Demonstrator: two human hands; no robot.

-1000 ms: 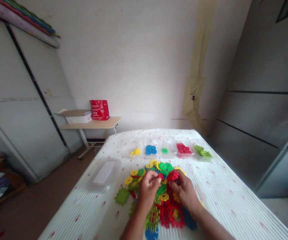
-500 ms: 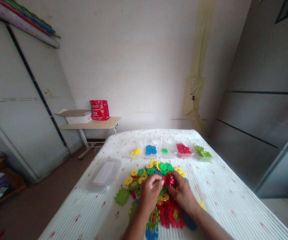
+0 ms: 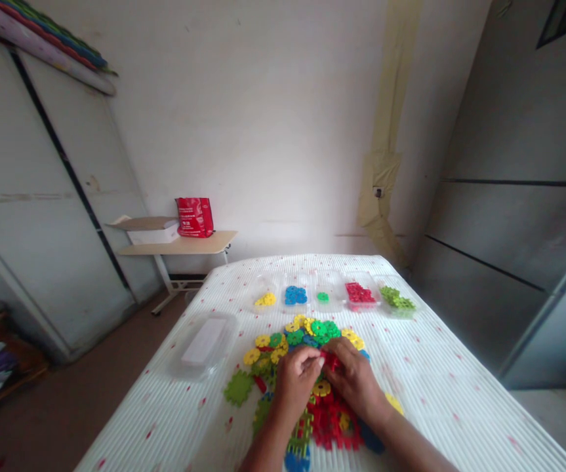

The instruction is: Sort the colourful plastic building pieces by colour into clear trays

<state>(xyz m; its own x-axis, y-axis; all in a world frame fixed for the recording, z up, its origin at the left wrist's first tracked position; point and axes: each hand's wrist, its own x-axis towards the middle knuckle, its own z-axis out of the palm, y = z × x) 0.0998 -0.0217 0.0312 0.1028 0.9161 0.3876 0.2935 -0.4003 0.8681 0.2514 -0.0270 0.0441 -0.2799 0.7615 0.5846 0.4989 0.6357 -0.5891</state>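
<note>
Over a pile of plastic building pieces, my left hand [image 3: 298,375] and my right hand [image 3: 355,375] meet with their fingertips almost together. Between them is a red notched building piece [image 3: 330,360], largely covered by the fingers; whether it is one piece or two joined I cannot tell. Both hands are closed on it in a pinch. Beneath and around lie yellow flower-shaped discs [image 3: 321,389], green discs [image 3: 330,328], red square pieces [image 3: 334,419] and olive-green notched pieces [image 3: 238,388]. My wrists hide part of the pile.
Clear boxes stand in a row at the back, holding yellow discs [image 3: 265,299], blue discs [image 3: 296,295], a green disc [image 3: 323,297], red pieces [image 3: 360,292] and light-green pieces [image 3: 397,297]. A clear lidded container [image 3: 204,346] lies left on the white tablecloth [image 3: 460,393].
My right hand has moved slightly left and closed in toward my left hand, covering more of the red piece. The pile looks the same.
</note>
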